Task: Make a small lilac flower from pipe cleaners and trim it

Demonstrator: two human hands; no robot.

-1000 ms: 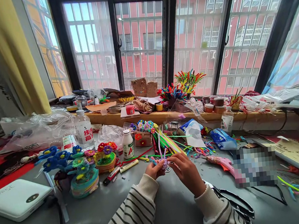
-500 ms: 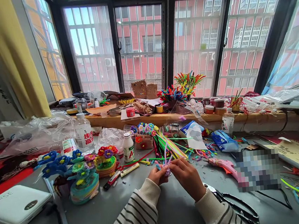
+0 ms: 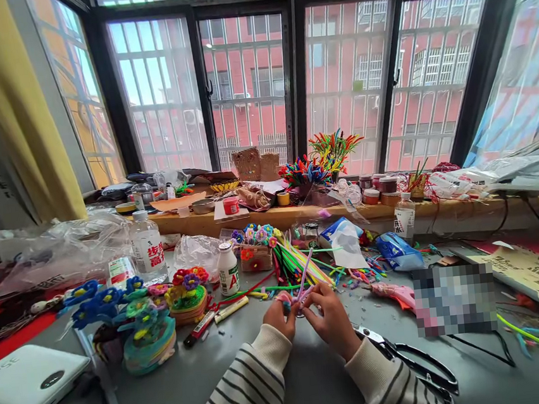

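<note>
Above the grey table, my left hand [image 3: 280,316] is closed on a small bundle of pipe cleaners, with pink and light blue fuzz showing at its thumb. A lilac pipe cleaner [image 3: 305,273] rises from between both hands. My right hand [image 3: 327,314] pinches the lilac strands with thumb and fingers, close beside the left. The fingers hide the lower part of the piece. Black-handled scissors [image 3: 411,356] lie by my right wrist. Just beyond the hands a fan of loose pipe cleaners [image 3: 298,259] leans from a small box of fuzzy flowers [image 3: 256,258].
At left stand fuzzy flower pots [image 3: 148,344], a white bottle [image 3: 228,271] and a white power bank [image 3: 29,382]. A pink glue gun [image 3: 395,293] lies right, near a blue packet [image 3: 399,251]. Paint jars [image 3: 389,185] line the wooden sill [image 3: 271,216].
The view has shifted slightly. My right hand has turned a little, its fingers lower on the lilac strands, and the upright lilac strand now tilts to the right.
</note>
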